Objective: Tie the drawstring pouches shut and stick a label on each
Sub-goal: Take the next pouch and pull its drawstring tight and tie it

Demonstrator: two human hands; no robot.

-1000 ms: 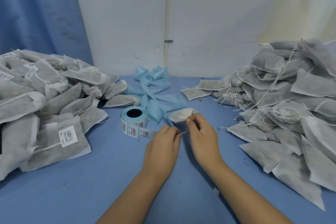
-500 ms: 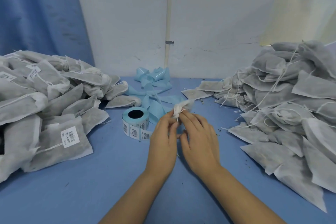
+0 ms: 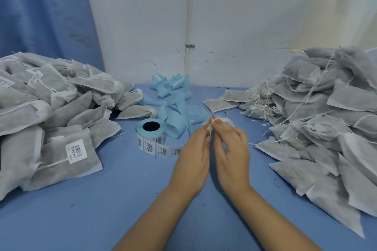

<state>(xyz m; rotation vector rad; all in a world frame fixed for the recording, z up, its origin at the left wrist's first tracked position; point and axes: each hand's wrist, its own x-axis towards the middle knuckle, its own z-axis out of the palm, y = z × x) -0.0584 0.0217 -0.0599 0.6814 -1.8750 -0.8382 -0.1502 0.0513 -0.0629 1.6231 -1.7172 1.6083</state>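
Pouch (image 3: pixel 228 122) pinched between fingers (image 3: pixel 220 131) of left hand (image 3: pixel 193 161), right hand (image 3: pixel 232 155).

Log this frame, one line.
phase: tying | left hand: pinches drawstring | right hand: holds pouch | label roll: on table

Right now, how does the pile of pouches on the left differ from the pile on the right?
Several pouches in the left pile carry white barcode labels; no labels show on the right pile. Many loose white strings trail out of the right pile, while far fewer show on the left pile. Both piles are grey fabric pouches heaped on the blue table.
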